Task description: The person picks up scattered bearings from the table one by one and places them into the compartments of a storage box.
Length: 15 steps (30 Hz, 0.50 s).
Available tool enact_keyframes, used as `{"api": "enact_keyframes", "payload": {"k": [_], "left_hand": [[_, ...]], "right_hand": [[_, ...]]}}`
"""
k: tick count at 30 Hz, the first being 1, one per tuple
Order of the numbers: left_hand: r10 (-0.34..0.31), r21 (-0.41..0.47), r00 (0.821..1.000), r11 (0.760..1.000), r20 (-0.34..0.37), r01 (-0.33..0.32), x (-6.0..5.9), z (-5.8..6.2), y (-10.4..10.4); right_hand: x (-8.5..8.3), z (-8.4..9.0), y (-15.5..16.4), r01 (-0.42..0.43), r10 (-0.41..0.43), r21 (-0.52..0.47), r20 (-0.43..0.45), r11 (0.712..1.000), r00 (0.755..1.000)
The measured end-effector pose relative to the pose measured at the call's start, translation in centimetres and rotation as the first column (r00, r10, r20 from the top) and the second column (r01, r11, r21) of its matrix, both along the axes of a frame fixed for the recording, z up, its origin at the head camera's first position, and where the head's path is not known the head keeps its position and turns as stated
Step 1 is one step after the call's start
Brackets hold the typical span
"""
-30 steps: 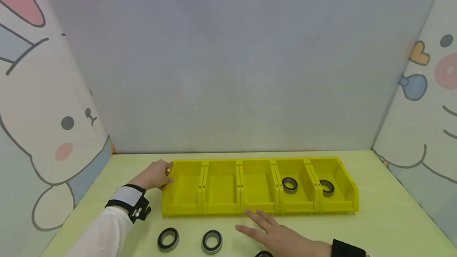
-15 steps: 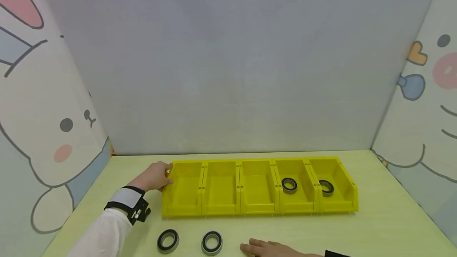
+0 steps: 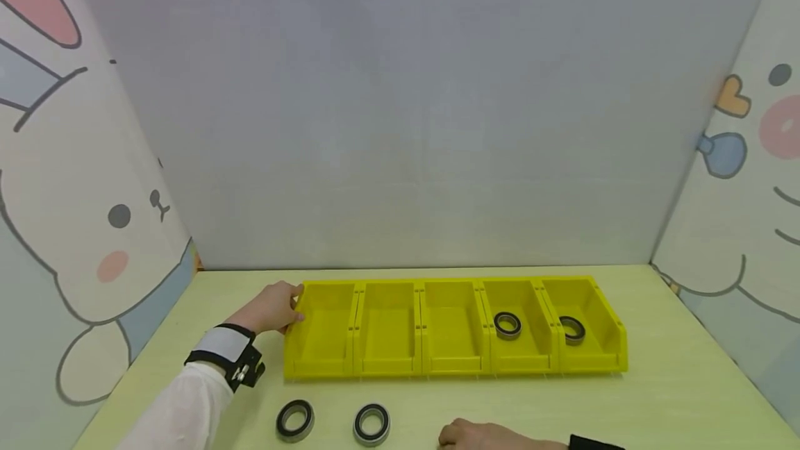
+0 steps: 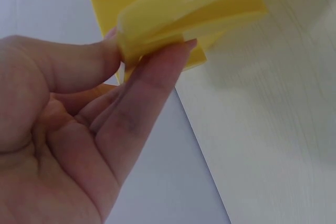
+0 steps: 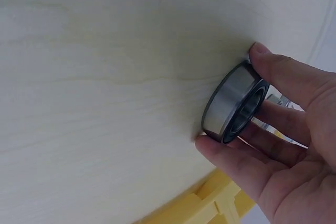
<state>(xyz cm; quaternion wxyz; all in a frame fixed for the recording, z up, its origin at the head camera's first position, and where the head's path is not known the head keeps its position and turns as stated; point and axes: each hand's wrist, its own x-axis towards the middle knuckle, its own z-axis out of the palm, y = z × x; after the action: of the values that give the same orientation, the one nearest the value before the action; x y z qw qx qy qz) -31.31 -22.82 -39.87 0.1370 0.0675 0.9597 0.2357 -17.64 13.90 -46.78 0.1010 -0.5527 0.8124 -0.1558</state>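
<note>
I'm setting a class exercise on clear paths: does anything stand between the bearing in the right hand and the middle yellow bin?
Only the low front wall of the middle yellow bin; nothing else visible stands between it and the bearing the right hand pinches.

From in front, the head camera looks down at the yellow bin row [image 3: 455, 367]. Closer, the left wrist camera [image 3: 248, 368] shares its left end; the right, facing the table [image 5: 105, 98], a bit.
</note>
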Motion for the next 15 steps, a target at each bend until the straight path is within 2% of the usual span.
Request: {"api": "enact_keyframes", "payload": {"k": [3,6,10,12,15], "left_hand": [[-0.011,-0.002,1.000,1.000,-0.011,0.011,-0.2,0.0,0.0],[-0.010,-0.004,1.000,1.000,-0.013,0.010,-0.2,0.0,-0.1],[0.005,-0.006,1.000,1.000,-0.002,-0.005,-0.2,-0.1,-0.1],[0.009,-0.010,1.000,1.000,0.001,-0.009,-0.1,-0.1,0.0],[0.001,-0.015,1.000,1.000,-0.003,-0.001,-0.1,-0.1,0.1]], "right_hand": [[-0.2,0.1,-0.2,-0.071,0.072,0.012,-0.104,0.997,0.992],[-0.5,0.3,-0.6,-0.144,0.150,0.042,-0.238,0.989,0.960],[-0.8,1.2,-1.1,-0.207,0.212,0.049,-0.290,0.977,0.933],[-1.0,2.1,-1.1,-0.184,0.193,0.057,-0.250,0.981,0.949],[-1.4,4.1,-1.3,-0.092,0.115,0.123,-0.199,0.988,0.973]]}}
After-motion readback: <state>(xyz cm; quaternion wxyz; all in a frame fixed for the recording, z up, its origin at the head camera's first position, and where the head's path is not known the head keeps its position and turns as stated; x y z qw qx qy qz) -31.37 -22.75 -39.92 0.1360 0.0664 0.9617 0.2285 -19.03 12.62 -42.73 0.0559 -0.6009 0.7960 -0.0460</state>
